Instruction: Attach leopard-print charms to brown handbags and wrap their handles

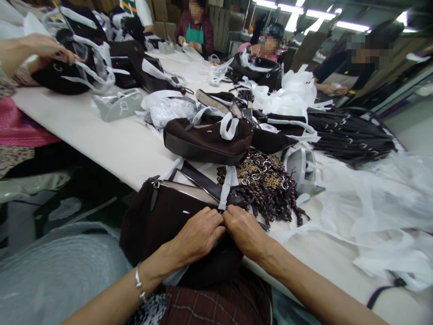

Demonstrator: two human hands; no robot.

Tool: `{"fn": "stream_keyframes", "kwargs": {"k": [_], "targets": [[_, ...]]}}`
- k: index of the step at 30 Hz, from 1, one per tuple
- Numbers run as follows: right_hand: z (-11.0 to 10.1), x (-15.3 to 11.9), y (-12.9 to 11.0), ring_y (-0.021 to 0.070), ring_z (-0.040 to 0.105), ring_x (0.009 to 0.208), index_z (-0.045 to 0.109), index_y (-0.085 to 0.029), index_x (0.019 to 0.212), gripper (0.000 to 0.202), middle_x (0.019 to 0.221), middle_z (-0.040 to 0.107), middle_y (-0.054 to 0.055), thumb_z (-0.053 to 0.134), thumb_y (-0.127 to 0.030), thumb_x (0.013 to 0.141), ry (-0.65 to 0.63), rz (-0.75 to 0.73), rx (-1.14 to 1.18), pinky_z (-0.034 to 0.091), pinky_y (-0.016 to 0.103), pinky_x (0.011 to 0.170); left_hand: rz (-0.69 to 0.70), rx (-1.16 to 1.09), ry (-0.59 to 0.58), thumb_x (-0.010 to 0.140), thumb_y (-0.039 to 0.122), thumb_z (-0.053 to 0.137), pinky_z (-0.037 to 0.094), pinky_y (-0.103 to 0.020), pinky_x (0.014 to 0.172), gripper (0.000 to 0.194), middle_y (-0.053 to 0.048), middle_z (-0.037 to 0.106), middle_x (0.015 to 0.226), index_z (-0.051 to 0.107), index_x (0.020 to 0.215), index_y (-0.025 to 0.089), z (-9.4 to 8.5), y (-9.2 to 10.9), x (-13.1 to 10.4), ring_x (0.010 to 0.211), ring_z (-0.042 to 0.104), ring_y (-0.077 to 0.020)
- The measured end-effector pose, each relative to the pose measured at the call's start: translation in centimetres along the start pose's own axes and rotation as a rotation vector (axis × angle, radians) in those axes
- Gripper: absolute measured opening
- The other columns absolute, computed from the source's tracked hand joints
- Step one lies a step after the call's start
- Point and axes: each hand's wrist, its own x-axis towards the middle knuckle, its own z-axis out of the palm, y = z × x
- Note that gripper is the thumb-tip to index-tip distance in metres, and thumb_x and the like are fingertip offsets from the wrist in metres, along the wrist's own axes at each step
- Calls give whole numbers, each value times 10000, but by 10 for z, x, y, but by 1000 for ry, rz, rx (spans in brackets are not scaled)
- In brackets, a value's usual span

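Head view: left hand [199, 232] and right hand [245, 230] pinch the near bag [145, 225] beside its zip [189, 193], maybe fixing it; next needs steady holding.

Matt cloth handbag [142, 230], shiny metal zip [189, 192], smooth tabletop [111, 149], textured plastic roll [67, 280]

Long white worktable [72, 115] running back into the room. Behind its far end, brown cardboard boxes [161, 11], stacked. Above and right of that end, fluorescent tubes [352, 26], lit (glare bleeding at the edges). Below the worktable's left edge, dark green floor [104, 217], in shadow, pale scraps [66, 208] lying on it. Far background blurred.
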Motion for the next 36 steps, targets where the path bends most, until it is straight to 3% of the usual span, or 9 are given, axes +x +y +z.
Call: {"fn": "stream_keyframes", "kwargs": {"k": [6,12,15,20,25,31,36], "targets": [[14,-13,13,186,575,791,633,-163,848,168,839,612,61,505,-125,951,260,-92,85,451,291,712,-376,-167,96,864,236,568,412,-293,726,29,-1,590,797,546,865,217,0,4,11,796,557,-189],[25,-13,17,165,575,766,633,-174,871,168,836,607,52,498,-158,969,492,-103,255,464,292,729,-448,-216,103,798,270,598,394,-279,734,169,7,617,938,555,960,253,-2,5,8,868,586,-191],[25,-13,16,164,580,763,638,-175,888,162,826,605,50,499,-166,971,531,-99,294,470,294,728,-538,-358,61,802,294,592,368,-261,650,212,43,582,764,536,1003,258,0,4,7,705,567,-163],[24,-15,14,165,597,787,647,-168,924,137,829,610,50,516,-180,966,558,-90,324,480,295,751,-639,-660,8,790,291,581,277,-229,497,133,91,435,585,497,865,221,2,-3,7,512,397,-107],[27,-15,11,161,608,802,652,-165,932,124,845,623,54,530,-163,954,581,-79,363,492,288,763,-579,-590,72,779,256,609,329,-226,549,152,83,455,648,467,819,218,3,-1,5,574,426,-106],[30,-13,10,161,617,789,655,-168,929,118,841,645,54,539,-151,943,616,-42,385,508,289,757,-303,-349,317,815,134,573,431,-276,832,128,-13,553,945,476,853,209,12,5,2,888,540,-159],[33,-13,10,160,622,791,655,-175,932,110,852,657,52,547,-155,940,629,-19,402,514,292,757,-213,-319,316,845,104,567,451,-262,823,184,-6,556,932,513,981,216,19,-1,-1,877,561,-149]]}}
